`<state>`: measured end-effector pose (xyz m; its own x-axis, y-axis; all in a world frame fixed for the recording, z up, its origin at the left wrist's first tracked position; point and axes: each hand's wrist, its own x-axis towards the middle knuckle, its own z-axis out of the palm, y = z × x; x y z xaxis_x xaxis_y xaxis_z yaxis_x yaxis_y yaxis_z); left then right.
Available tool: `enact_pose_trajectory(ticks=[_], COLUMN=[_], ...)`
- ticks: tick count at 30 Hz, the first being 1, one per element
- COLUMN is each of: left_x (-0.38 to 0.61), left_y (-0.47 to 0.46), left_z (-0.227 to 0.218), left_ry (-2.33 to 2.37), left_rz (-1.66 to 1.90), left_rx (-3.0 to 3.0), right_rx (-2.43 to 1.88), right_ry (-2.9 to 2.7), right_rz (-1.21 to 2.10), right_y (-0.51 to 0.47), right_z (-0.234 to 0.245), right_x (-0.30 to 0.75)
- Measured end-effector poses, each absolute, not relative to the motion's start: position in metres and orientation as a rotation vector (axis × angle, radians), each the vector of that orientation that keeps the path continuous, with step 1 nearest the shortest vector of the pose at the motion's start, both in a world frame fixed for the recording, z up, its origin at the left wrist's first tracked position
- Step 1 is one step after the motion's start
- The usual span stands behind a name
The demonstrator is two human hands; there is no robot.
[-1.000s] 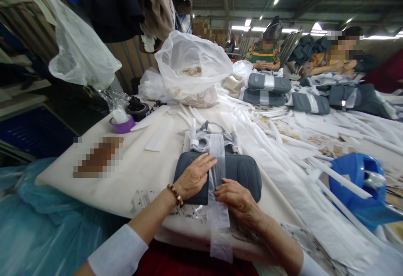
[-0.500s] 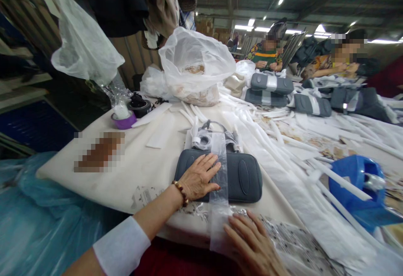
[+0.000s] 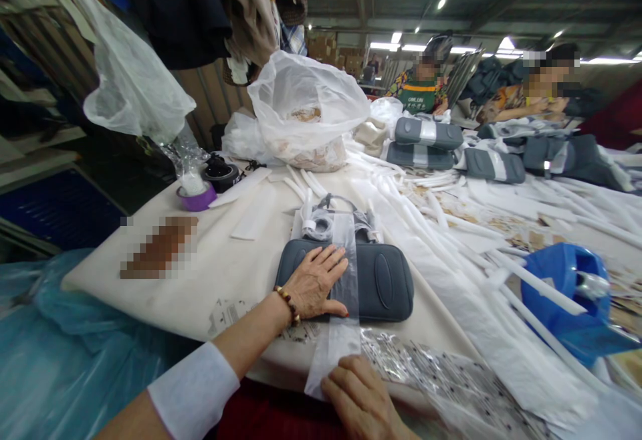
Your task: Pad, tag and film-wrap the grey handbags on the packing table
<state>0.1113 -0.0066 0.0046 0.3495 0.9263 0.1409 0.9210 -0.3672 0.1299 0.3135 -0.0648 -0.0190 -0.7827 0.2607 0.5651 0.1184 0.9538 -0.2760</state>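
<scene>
Since half a second ago, I see the right hand has moved in from beside the strip to its lower end, and that end now slants to the left. Over my head feed, the left hand has stayed put: flat, fingers spread, palm on the left half of the grey case, with fingertips and thumb reaching onto the strip. It rests there without gripping. Fingers of the right hand are curled in and grasping the strip's end at the counter's front edge; I cannot see that thumb.

I have the case lying flat on the pale counter, near the front edge, its long side facing me. Translucent and wide, the strip crosses the case's middle from back to front. Just behind the case sits a bundle of grey coils in clear wrap. Printed film lies to the right of the right hand.

Farther left on the counter I make out a purple roll and a black roll, with a big plastic bag at the back. To the right are white tubes, a blue holder and two stacked grey cases. Beyond them is a co-worker in a green apron.
</scene>
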Motion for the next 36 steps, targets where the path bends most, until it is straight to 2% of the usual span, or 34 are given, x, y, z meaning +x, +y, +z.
enact_pose_trajectory(ticks=[14, 19, 22, 28, 36], left_x=[0.115, 0.113, 0.111, 0.111, 0.114], left_y=[-0.009, -0.01, -0.012, -0.013, -0.014], left_z=[0.016, 0.01, 0.004, -0.001, -0.005], left_ry=[1.722, 1.714, 1.704, 1.685, 1.71], left_rz=[0.135, 0.16, 0.211, 0.307, 0.344], left_rx=[2.504, 2.504, 2.502, 2.449, 2.478], right_rx=[-0.265, -0.223, -0.306, -0.583, -0.725], right_ry=[-2.445, -2.369, -2.285, -2.32, -2.341], right_rz=[0.312, 0.46, 0.425, 0.362, 0.208], right_y=[-0.069, -0.036, -0.001, 0.053, 0.049], right_z=[-0.002, 0.022, 0.027, 0.004, -0.015], right_x=[0.32, 0.315, 0.304, 0.282, 0.276])
